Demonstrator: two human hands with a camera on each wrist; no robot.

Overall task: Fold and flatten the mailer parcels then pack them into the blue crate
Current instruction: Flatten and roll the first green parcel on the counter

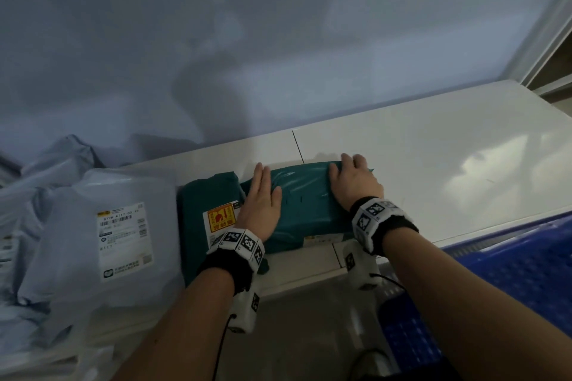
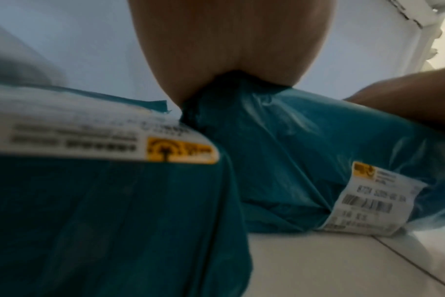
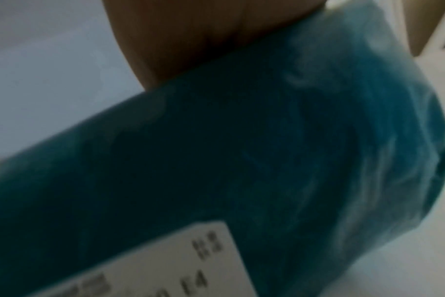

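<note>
1. Both forearms fill the near view; the left hand (image 1: 259,195) and right hand (image 1: 355,180) lie on the teal mailer (image 1: 305,204), fingers straight and together, pressing.
2. The mailer sits on the table (image 1: 433,164), overlapping a second teal mailer (image 1: 201,195).
3. Risk: trapped air may spring the slick fold open once pressure lifts, before it reaches the blue crate (image 1: 510,272).

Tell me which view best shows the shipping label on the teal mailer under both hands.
Left wrist: the shipping label wraps the teal mailer's near edge, barcode visible. The head view shows only a sliver of it at the edge; the right wrist view shows it blurred.
</note>
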